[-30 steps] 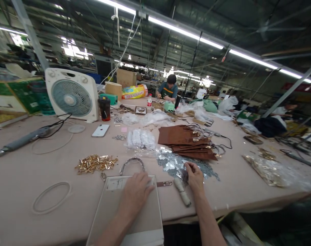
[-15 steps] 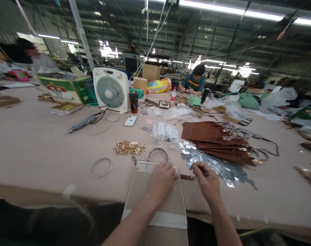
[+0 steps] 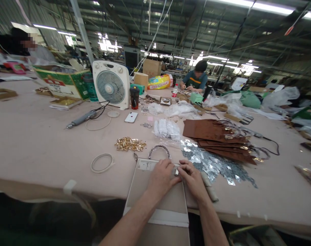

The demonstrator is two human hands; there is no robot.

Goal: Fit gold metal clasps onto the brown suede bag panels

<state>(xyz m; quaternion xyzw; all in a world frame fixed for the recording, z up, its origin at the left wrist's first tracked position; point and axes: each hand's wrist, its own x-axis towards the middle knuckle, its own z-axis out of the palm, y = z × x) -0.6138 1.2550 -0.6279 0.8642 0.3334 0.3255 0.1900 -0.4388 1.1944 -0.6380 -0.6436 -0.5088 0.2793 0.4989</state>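
Hands have closed together since the earlier frame; the left hand (image 3: 162, 179) and right hand (image 3: 192, 179) now meet at the top edge of a pale flat panel (image 3: 142, 194), which lies near the edge of the table (image 3: 42, 153); the right hand's fingers (image 3: 187, 169) appear to pinch a small metal fitting (image 3: 176, 172) there; the left hand rests on the panel, probably to steady it, with its fingertips at the fitting, though whether it grips cannot be told; a curved metal handle (image 3: 159, 150) lies just beyond the panel's top edge, likely kept within reach; silver metal pieces (image 3: 214, 167) lie heaped to the panel's right, brown leather pieces (image 3: 212, 131) farther out on that side, gold clasps (image 3: 130, 144) beyond its top left corner, apparently grouped by kind.
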